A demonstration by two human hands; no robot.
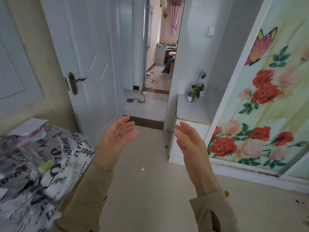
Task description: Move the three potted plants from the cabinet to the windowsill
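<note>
We hold left hand (115, 139) and right hand (190, 144) raised, palms facing, fingers (128, 129) apart and empty. One potted plant (195, 91) stands on the cabinet (192, 109), well beyond both hands.

2 long sleeves in a beige, kinda khaki-tan fabric, that's basically all the clothing you get to see. The left sleeve (80, 198) ends in a plain stitched cuff at the wrist, the right sleeve (229, 213) has a cuff with a slit that shows dark inside. Cloth looks matte and smooth. The left hand (115, 139) and right hand (190, 144) are both bare
</note>
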